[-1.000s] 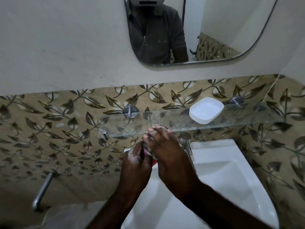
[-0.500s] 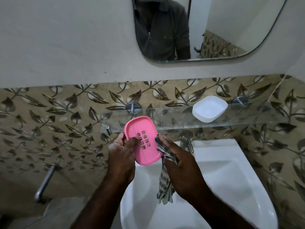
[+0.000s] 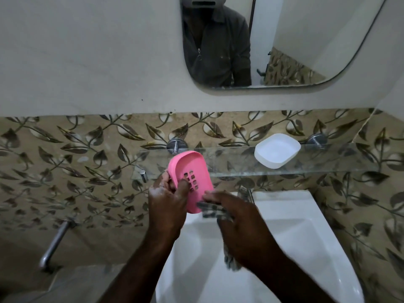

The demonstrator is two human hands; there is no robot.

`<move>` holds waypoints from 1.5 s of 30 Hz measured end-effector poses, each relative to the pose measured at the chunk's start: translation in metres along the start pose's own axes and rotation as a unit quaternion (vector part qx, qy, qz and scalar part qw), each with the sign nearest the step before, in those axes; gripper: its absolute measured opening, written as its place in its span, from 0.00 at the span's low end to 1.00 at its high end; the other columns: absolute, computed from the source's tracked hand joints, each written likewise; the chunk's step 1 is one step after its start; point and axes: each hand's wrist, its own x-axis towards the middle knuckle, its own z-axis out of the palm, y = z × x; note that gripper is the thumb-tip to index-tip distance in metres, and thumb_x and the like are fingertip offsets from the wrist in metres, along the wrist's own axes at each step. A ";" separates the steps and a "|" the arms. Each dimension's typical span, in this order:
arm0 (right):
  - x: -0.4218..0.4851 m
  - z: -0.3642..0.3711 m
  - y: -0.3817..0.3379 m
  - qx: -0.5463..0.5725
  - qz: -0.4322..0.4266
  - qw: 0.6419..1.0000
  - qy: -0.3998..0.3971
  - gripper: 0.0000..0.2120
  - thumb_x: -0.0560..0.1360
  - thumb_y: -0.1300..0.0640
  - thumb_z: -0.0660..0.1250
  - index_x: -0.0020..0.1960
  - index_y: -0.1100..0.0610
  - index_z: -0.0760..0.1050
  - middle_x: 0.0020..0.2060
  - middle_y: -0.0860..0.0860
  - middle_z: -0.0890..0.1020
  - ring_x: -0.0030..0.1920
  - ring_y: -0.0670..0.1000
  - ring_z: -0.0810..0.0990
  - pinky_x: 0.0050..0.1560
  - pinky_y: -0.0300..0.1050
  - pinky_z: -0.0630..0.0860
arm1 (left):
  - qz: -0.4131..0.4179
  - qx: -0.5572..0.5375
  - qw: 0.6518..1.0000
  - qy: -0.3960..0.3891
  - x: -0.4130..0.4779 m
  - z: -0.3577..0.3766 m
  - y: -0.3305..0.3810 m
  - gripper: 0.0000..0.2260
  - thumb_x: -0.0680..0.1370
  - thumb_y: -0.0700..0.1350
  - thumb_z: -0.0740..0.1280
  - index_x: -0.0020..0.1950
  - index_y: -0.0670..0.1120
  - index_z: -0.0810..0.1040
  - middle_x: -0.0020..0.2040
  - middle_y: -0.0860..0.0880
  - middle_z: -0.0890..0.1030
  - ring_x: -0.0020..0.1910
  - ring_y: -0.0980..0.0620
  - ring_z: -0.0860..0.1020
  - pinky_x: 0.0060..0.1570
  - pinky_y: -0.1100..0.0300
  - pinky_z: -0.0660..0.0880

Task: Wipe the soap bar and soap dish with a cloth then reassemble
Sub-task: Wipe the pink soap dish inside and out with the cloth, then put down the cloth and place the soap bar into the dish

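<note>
My left hand (image 3: 168,204) grips a pink slotted soap-dish tray (image 3: 192,171) by its lower left edge, thumb over the drain holes, and holds it tilted up above the basin. White lather clings to that hand. My right hand (image 3: 238,224) holds a grey checked cloth (image 3: 213,209) bunched against the tray's lower right edge; the cloth's tail hangs below the hand toward the basin. The white soap-dish base (image 3: 276,150) sits on the glass shelf to the right. No soap bar is visible.
A glass shelf (image 3: 328,158) on chrome mounts runs along the leaf-patterned tiles. Below it are a white washbasin (image 3: 306,248) and a chrome tap (image 3: 247,190). A chrome pipe (image 3: 53,243) sticks out at lower left. A mirror (image 3: 306,40) hangs above.
One second ago both hands were bunched together in front of the shelf. Since then the left hand has turned the pink tray up into view and the right hand has brought the cloth to its lower edge.
</note>
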 end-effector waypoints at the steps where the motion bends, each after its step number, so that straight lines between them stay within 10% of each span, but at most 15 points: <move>1: -0.002 0.000 0.001 -0.004 -0.003 0.999 -0.041 0.24 0.68 0.66 0.60 0.61 0.54 0.79 0.56 0.43 0.83 0.56 0.35 0.79 0.59 0.29 0.70 | 0.000 -0.012 1.000 0.016 0.005 -0.002 0.001 0.02 0.71 0.42 0.68 0.39 0.46 0.78 0.36 0.43 0.79 0.34 0.47 0.76 0.39 0.42 0.79; 6: 0.015 -0.019 0.002 0.045 0.028 0.998 0.041 0.21 0.68 0.63 0.63 0.52 0.38 0.77 0.46 0.25 0.80 0.51 0.29 0.78 0.51 0.23 0.69 | -0.067 -0.135 0.987 0.046 0.021 -0.011 0.006 0.11 0.75 0.32 0.64 0.42 0.47 0.80 0.36 0.48 0.82 0.35 0.50 0.77 0.36 0.55 0.77; 13: 0.090 -0.061 0.008 0.079 0.079 0.974 0.199 0.16 0.74 0.61 0.70 0.61 0.52 0.77 0.53 0.47 0.84 0.54 0.48 0.82 0.57 0.47 0.78 | -0.254 -0.377 0.887 -0.082 0.031 0.001 0.007 0.15 0.74 0.41 0.59 0.59 0.42 0.75 0.51 0.38 0.78 0.52 0.39 0.74 0.62 0.34 0.69; 20: 0.115 -0.078 0.030 -0.161 0.055 0.954 0.247 0.16 0.71 0.59 0.73 0.58 0.57 0.79 0.53 0.54 0.80 0.51 0.53 0.79 0.48 0.40 0.72 | -0.263 -0.463 0.834 -0.145 0.037 0.014 0.010 0.18 0.69 0.47 0.62 0.57 0.42 0.77 0.54 0.38 0.80 0.61 0.38 0.74 0.64 0.32 0.66; 26: 0.093 -0.081 0.051 -0.349 0.114 0.917 0.156 0.14 0.75 0.58 0.66 0.61 0.53 0.78 0.56 0.54 0.83 0.59 0.57 0.78 0.59 0.54 0.73 | -0.291 -0.481 0.808 -0.176 0.037 0.028 0.006 0.27 0.75 0.58 0.61 0.70 0.44 0.71 0.69 0.39 0.74 0.67 0.38 0.73 0.64 0.33 0.66; 35: 0.084 -0.103 0.019 -0.323 0.000 0.930 0.177 0.13 0.73 0.66 0.66 0.55 0.57 0.83 0.47 0.56 0.85 0.47 0.56 0.82 0.49 0.45 0.75 | -0.329 -0.459 0.796 -0.217 0.034 0.035 0.000 0.28 0.77 0.62 0.58 0.72 0.46 0.70 0.67 0.37 0.75 0.65 0.36 0.74 0.62 0.33 0.68; 40: 0.076 -0.122 -0.042 -0.085 -0.014 0.994 0.067 0.14 0.76 0.65 0.63 0.46 0.50 0.84 0.42 0.44 0.84 0.39 0.39 0.80 0.36 0.27 0.72 | -0.312 -0.465 0.800 -0.214 0.035 0.032 0.003 0.25 0.80 0.59 0.55 0.70 0.44 0.72 0.65 0.37 0.77 0.65 0.36 0.74 0.63 0.34 0.67; 45: 0.083 -0.122 -0.057 0.167 0.037 0.975 -0.140 0.08 0.74 0.60 0.66 0.45 0.52 0.84 0.40 0.50 0.85 0.37 0.46 0.82 0.33 0.37 0.77 | -0.311 -0.469 0.784 -0.262 0.025 0.034 0.007 0.30 0.79 0.63 0.54 0.72 0.41 0.69 0.69 0.35 0.72 0.68 0.35 0.70 0.67 0.38 0.66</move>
